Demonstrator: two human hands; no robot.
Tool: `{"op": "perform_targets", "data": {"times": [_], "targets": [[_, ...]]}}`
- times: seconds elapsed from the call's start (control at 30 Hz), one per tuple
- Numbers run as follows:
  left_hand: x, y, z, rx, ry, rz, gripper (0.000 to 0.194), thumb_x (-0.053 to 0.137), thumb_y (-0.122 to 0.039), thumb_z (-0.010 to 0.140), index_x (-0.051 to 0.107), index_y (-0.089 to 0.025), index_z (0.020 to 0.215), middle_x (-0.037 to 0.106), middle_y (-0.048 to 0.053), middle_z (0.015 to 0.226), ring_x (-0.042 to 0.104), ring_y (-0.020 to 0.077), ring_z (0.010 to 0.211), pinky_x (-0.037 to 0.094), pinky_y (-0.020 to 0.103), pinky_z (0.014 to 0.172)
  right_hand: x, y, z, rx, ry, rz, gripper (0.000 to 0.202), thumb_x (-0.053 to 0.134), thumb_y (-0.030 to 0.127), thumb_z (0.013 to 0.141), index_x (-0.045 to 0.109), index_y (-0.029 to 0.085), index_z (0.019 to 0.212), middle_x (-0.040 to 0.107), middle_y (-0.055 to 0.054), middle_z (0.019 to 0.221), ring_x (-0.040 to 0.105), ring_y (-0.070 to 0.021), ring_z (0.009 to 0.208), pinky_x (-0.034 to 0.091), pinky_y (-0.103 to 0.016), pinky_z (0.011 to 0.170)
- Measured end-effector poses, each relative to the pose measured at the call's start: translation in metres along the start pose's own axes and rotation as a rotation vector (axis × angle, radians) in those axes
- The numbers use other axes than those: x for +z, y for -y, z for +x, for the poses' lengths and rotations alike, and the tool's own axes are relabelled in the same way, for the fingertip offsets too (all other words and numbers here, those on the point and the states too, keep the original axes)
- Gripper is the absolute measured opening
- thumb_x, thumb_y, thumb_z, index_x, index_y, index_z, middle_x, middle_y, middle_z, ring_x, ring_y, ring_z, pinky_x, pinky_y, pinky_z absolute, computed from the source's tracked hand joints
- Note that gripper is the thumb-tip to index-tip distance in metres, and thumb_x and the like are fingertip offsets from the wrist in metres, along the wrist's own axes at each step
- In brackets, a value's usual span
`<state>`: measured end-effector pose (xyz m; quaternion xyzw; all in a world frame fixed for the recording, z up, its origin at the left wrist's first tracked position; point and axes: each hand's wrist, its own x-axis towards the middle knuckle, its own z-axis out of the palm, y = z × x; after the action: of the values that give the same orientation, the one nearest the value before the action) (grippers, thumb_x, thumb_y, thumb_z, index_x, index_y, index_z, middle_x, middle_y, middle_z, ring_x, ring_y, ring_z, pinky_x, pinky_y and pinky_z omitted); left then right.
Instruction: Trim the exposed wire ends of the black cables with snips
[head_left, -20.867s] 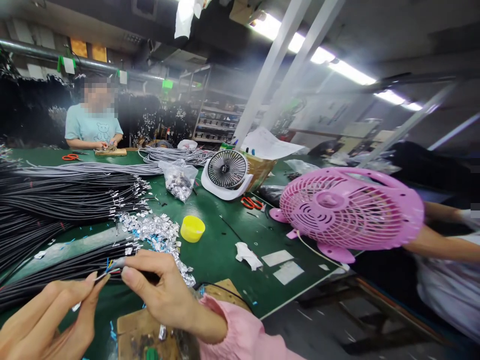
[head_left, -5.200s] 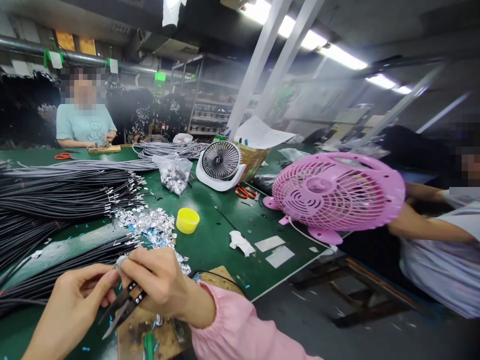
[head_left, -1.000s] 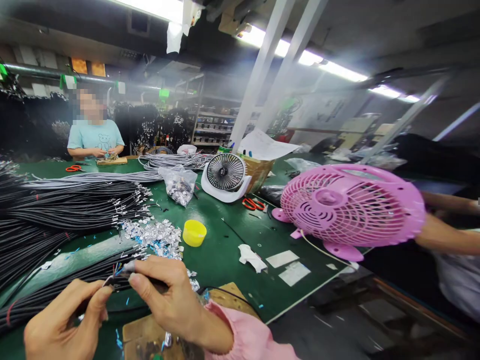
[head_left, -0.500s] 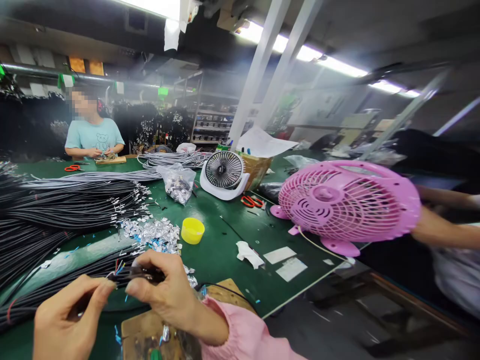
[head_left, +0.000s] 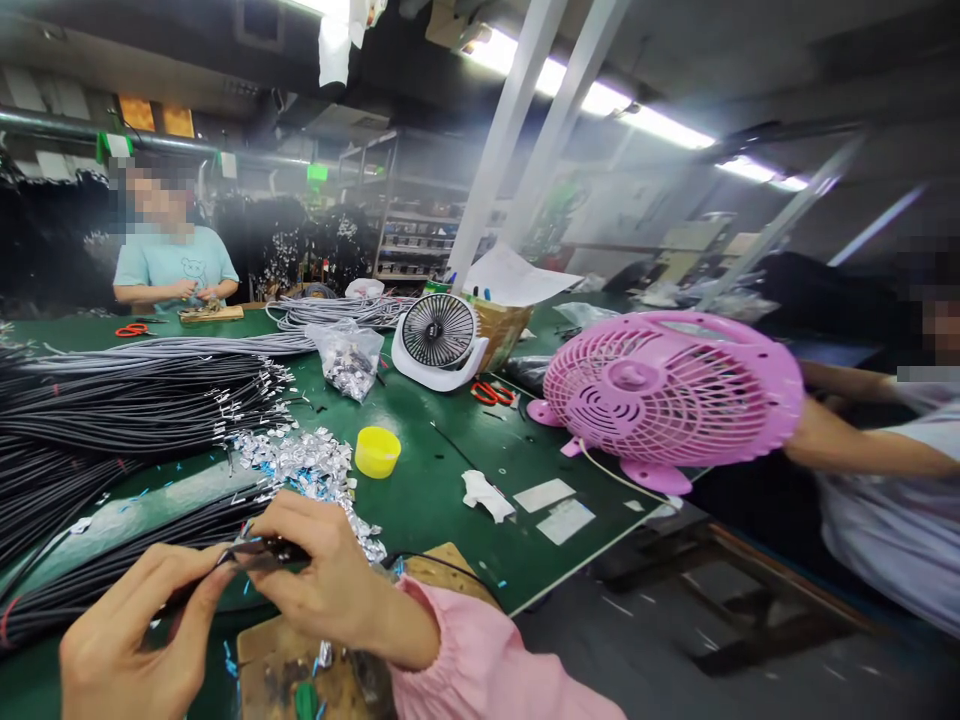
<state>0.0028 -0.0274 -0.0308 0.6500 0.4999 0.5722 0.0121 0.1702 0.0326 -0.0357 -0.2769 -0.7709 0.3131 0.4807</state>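
Observation:
My left hand (head_left: 142, 630), at the lower left, pinches the end of a black cable between thumb and forefinger. Beside it my right hand (head_left: 326, 575) has its fingers wrapped round a small dark object, too hidden to name, which meets the cable end. Both hands are over the front edge of the black cable bundle (head_left: 150, 535). Just beyond my right hand lies a pile of silver foil scraps (head_left: 307, 460). Under my right wrist is a worn wooden block (head_left: 270, 660) with a green knob (head_left: 306, 700).
A yellow cup (head_left: 377, 452), white fan (head_left: 436, 335), bag of small parts (head_left: 349, 360), orange scissors (head_left: 493, 393) and pink fan (head_left: 667, 390) stand or lie on the green table (head_left: 420, 500). One person (head_left: 176, 265) sits across; another person's arm (head_left: 862, 440) is at right.
My hands have come closer together at the cable end, and the coloured wires between them are now mostly covered. The whole view has shifted slightly.

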Motion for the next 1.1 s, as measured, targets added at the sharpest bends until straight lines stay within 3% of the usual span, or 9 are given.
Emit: {"op": "perform_targets", "data": {"times": [0.1,0.27,0.43,0.53,0.63,0.7,0.8,1.03,1.1], "targets": [[-0.002,0.007,0.004,0.025,0.026,-0.019,0.027,0.07,-0.047,0.09,0.074,-0.029,0.07,0.071,-0.004,0.063,0.066,0.0134,0.053,0.056,0.022,0.059,-0.002,-0.001,0.003,-0.005,0.053,0.026,0.016,0.07,0.031,0.089,0.067,0.021,0.076,0.064,-0.001,0.071,0.058,-0.0163,0.066,0.05,-0.028,0.062],[-0.005,0.013,0.007,-0.332,0.321,-0.309,0.04,0.078,-0.062,0.076,0.072,-0.025,0.062,0.061,-0.003,0.049,0.056,0.0141,0.041,0.046,0.022,0.039,-0.003,-0.003,0.008,-0.033,0.132,0.051,0.042,0.056,0.048,0.1,0.06,0.022,0.068,0.055,0.002,0.061,0.052,-0.0122,0.053,0.043,-0.025,0.049],[-0.004,0.004,0.01,-0.583,0.26,-0.332,0.046,0.077,-0.067,0.072,0.074,-0.022,0.065,0.061,-0.002,0.05,0.051,0.0125,0.044,0.038,0.018,0.034,-0.004,0.004,0.011,-0.177,0.055,-0.13,0.037,0.053,0.035,0.097,0.053,0.022,0.062,0.05,0.0,0.061,0.04,-0.0132,0.055,0.034,-0.029,0.05],[-0.007,-0.004,0.021,-0.505,0.361,-0.304,0.053,0.074,-0.073,0.071,0.072,-0.022,0.057,0.057,-0.001,0.045,0.045,0.011,0.038,0.035,0.019,0.032,-0.003,0.008,0.013,-0.11,0.118,0.035,0.044,0.053,0.043,0.097,0.05,0.022,0.059,0.052,0.0,0.059,0.043,-0.012,0.053,0.034,-0.026,0.047],[-0.007,-0.008,0.028,-0.352,0.373,-0.288,0.053,0.077,-0.071,0.068,0.066,-0.023,0.049,0.053,-0.003,0.041,0.044,0.0105,0.036,0.037,0.019,0.033,0.003,0.009,0.013,0.221,0.17,0.39,0.047,0.061,0.053,0.091,0.052,0.021,0.058,0.044,0.004,0.05,0.042,-0.0103,0.046,0.033,-0.023,0.043],[-0.004,-0.006,0.026,-0.266,0.264,-0.254,0.05,0.077,-0.066,0.072,0.064,-0.023,0.049,0.055,-0.003,0.044,0.049,0.0112,0.039,0.038,0.019,0.035,0.007,0.011,0.012,0.327,0.065,0.42,0.042,0.066,0.049,0.086,0.053,0.022,0.057,0.04,0.006,0.048,0.039,-0.0103,0.045,0.033,-0.023,0.043],[0.0,0.001,0.018,-0.192,0.157,-0.174,0.041,0.075,-0.059,0.078,0.069,-0.025,0.056,0.061,-0.003,0.051,0.053,0.0117,0.044,0.038,0.019,0.038,0.004,0.015,0.014,0.292,-0.112,0.335,0.034,0.074,0.04,0.076,0.054,0.022,0.055,0.048,0.003,0.053,0.044,-0.012,0.052,0.036,-0.024,0.048],[-0.003,-0.003,0.035,-0.295,0.185,-0.159,0.066,0.073,-0.085,0.061,0.064,-0.022,0.044,0.052,-0.003,0.04,0.044,0.0086,0.034,0.035,0.017,0.031,-0.029,0.014,0.032,0.367,-0.48,0.498,0.045,0.064,0.051,0.083,0.041,0.023,0.055,0.035,0.008,0.049,0.025,-0.0079,0.043,0.024,-0.022,0.039],[-0.003,-0.009,0.038,-0.302,0.168,-0.172,0.065,0.075,-0.085,0.06,0.066,-0.022,0.045,0.055,-0.002,0.042,0.047,0.0093,0.036,0.035,0.017,0.032,-0.025,0.014,0.03,0.35,-0.443,0.352,0.046,0.066,0.048,0.08,0.041,0.023,0.051,0.034,0.008,0.047,0.026,-0.0076,0.044,0.023,-0.022,0.04]]}}
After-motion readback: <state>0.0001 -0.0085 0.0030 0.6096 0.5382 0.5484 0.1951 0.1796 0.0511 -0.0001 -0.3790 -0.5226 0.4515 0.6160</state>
